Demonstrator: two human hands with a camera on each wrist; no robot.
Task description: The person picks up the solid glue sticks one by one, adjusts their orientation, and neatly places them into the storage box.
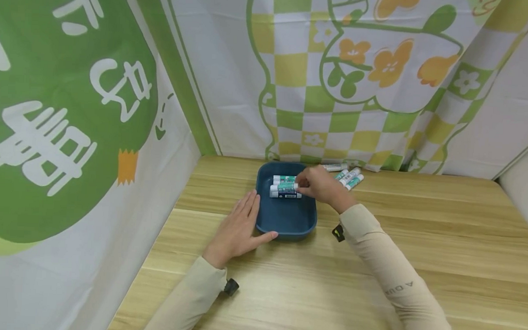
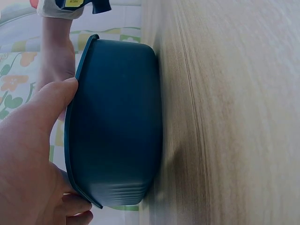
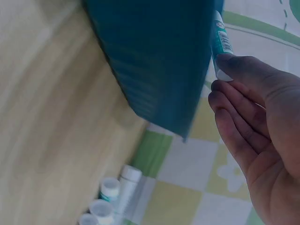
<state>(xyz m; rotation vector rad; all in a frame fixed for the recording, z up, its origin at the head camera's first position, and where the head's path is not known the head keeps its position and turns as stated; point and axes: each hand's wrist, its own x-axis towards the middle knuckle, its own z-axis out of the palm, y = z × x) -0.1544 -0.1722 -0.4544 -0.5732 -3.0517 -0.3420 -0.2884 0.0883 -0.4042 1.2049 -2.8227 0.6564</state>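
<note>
A dark blue rectangular box (image 1: 286, 217) stands on the wooden table. My left hand (image 1: 237, 229) rests against its left side and near corner, fingers straight, thumb on the rim. Over the box, my right hand (image 1: 317, 184) pinches the end of a white and teal glue stick (image 3: 222, 42) between thumb and fingers. Several similar glue sticks (image 1: 285, 195) lie side by side in the far half of the box, partly covered by the held one. In the left wrist view, the box's outer wall (image 2: 115, 112) hides its contents.
Several loose glue sticks (image 1: 354, 181) lie on the table to the right of the box, near the back edge. One more white tube (image 1: 335, 167) lies behind my right hand. A patterned curtain (image 1: 293, 78) hangs behind the wooden table (image 1: 418, 238).
</note>
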